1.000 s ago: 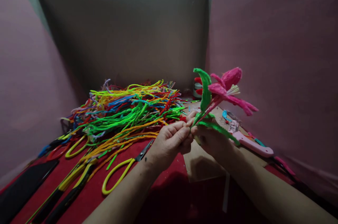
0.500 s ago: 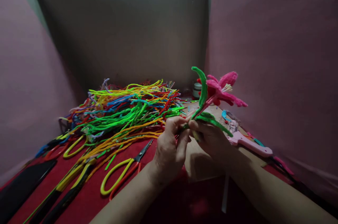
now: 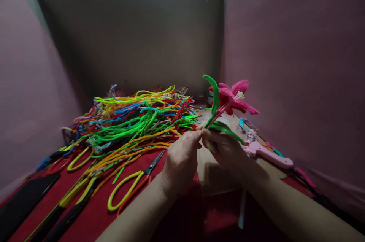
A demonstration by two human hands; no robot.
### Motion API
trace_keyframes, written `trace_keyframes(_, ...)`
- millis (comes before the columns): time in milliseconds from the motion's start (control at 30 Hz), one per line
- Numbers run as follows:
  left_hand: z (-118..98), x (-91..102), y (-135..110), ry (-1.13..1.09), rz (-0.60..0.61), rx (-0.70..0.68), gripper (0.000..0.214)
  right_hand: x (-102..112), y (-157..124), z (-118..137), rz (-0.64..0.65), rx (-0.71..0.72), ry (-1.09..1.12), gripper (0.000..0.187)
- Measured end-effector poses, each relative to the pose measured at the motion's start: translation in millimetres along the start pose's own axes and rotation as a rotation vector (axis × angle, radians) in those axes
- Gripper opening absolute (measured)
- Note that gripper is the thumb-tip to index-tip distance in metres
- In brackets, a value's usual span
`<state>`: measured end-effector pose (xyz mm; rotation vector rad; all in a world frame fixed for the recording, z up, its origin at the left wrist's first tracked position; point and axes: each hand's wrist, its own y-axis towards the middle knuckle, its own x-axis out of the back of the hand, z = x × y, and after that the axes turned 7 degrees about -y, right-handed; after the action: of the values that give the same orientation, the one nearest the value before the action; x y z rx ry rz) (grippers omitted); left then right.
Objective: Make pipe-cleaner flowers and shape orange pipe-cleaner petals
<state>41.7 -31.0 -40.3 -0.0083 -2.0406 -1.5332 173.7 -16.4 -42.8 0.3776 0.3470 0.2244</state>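
Note:
A pink pipe-cleaner flower with pale stamens and two green leaves leans up and to the right from between my hands. My right hand is closed around its stem, just under the lower leaf. Beside it, my left hand pinches the stem's lower end with thumb and fingers. Both hands almost touch at the stem, and the part inside the fingers is hidden.
Heaped pipe cleaners lie on the red cloth at left. Yellow-and-red scissors, pliers and a black flat object are nearer. A pink glue gun rests on the board at right. A jar stands behind.
The flower has shifted slightly left and its bloom sits a little lower. My left hand's fingers have curled in more tightly at the stem. The right hand keeps its hold.

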Motion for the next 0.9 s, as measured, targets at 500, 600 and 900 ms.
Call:
trace_keyframes(500,6,-2.0,4,0.262,-0.022,-0.111,0.008,-8,2,2,-0.096,-0.182,0.082,0.021)
trace_keyframes(600,4,-4.3,3,0.124,-0.079,0.001,0.009,-10,1,0,-0.101,-0.148,0.053,0.011)
trace_keyframes(900,-11,0.3,13,-0.729,-0.174,0.737,0.005,-8,-5,10,0.013,0.011,-0.186,0.014)
